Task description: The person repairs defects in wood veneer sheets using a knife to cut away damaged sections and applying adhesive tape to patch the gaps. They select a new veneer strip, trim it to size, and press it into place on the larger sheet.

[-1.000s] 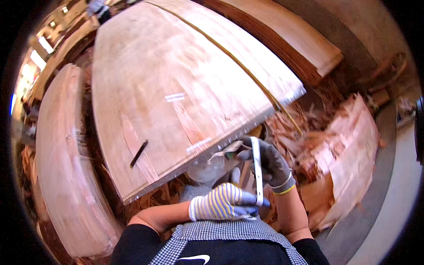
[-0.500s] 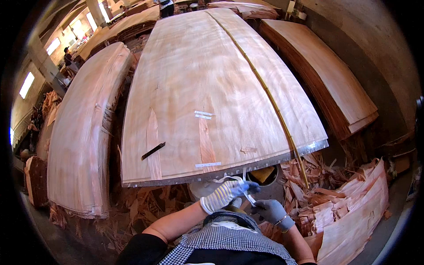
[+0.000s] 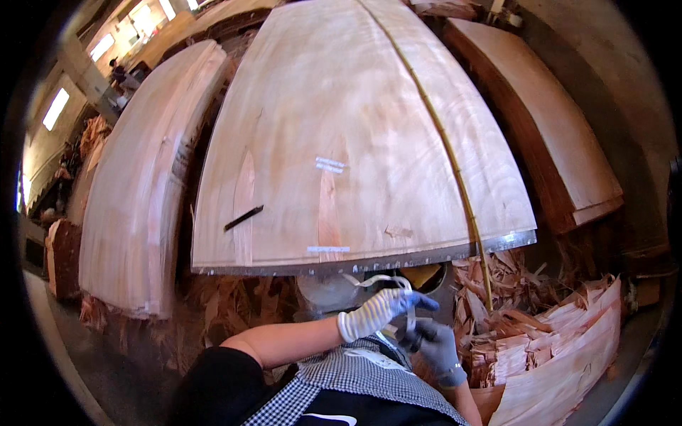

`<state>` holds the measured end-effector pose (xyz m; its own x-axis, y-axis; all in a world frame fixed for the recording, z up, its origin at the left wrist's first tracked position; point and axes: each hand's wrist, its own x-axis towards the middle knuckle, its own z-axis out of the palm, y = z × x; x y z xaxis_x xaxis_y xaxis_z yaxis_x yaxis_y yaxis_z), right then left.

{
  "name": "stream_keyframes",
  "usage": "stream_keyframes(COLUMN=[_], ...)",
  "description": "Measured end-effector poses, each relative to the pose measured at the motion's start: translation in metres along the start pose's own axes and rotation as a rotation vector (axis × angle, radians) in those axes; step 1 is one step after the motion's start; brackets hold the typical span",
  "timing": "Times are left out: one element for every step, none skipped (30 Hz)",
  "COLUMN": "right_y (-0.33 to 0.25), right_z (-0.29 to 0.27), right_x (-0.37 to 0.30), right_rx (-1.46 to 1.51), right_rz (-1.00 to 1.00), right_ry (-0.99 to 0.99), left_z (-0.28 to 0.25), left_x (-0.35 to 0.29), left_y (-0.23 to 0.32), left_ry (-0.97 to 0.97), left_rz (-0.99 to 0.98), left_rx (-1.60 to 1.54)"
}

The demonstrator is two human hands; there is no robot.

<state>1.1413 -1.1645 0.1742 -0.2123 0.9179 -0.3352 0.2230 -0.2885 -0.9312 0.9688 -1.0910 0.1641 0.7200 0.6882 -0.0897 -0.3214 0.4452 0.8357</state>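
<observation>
My left hand [image 3: 383,312], in a striped glove with blue fingertips, is closed on a strip of white tape [image 3: 380,280] just off the near edge of a large wood veneer sheet [image 3: 341,92]. The tape loops up over the fingers and hangs toward my right hand [image 3: 433,344]. That hand, gloved in grey, is closed at the tape's lower end, its fingertips blurred and partly hidden. White tape pieces [image 3: 328,250] lie across a reddish patch on the sheet. Left of them rests a dark, narrow blade-like tool [image 3: 244,218].
A long bamboo stick [image 3: 447,145] lies lengthwise on the sheet, overhanging the near edge. Veneer stacks stand at left [image 3: 131,192] and right [image 3: 540,106]. Torn veneer scraps [image 3: 526,334] heap at lower right. A round bucket [image 3: 435,277] sits below the edge. Another person [image 3: 122,74] is far left.
My view has shifted, so the sheet's near edge sits higher. Both hands are now lower relative to that edge, and the tape has come away from it with them.
</observation>
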Motion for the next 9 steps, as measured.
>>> stream_keyframes(right_y=[0.017,0.033,0.057,0.072,0.087,0.073,0.079,0.094,0.106], right_z=[-0.001,-0.003,0.0,0.003,0.004,0.013,0.012,0.008,0.0], right_x=[0.01,0.022,0.027,0.035,0.035,0.04,0.043,0.047,0.057], right_rx=[0.177,0.276,0.441,0.266,0.323,0.285,0.19,0.412,0.424], right_rz=[0.169,0.205,0.22,0.233,0.279,0.175,0.206,0.358,0.198], right_ry=[0.114,0.186,0.332,0.311,0.244,0.217,0.165,0.162,0.211], left_z=[-0.006,-0.009,-0.011,-0.021,-0.039,-0.039,-0.034,-0.033,-0.038], left_x=[0.005,0.009,0.016,0.02,0.015,0.011,0.01,0.013,0.017], left_y=[-0.017,-0.039,-0.066,-0.093,-0.115,-0.119,-0.117,-0.115,-0.11], left_ry=[0.064,0.179,0.287,0.415,0.174,0.212,0.23,0.089,-0.074], left_rz=[-0.008,-0.046,-0.09,-0.156,-0.11,-0.093,-0.069,-0.203,-0.307], left_rx=[-0.012,-0.272,-0.535,-0.78,-0.716,-0.495,-0.272,0.175,0.626])
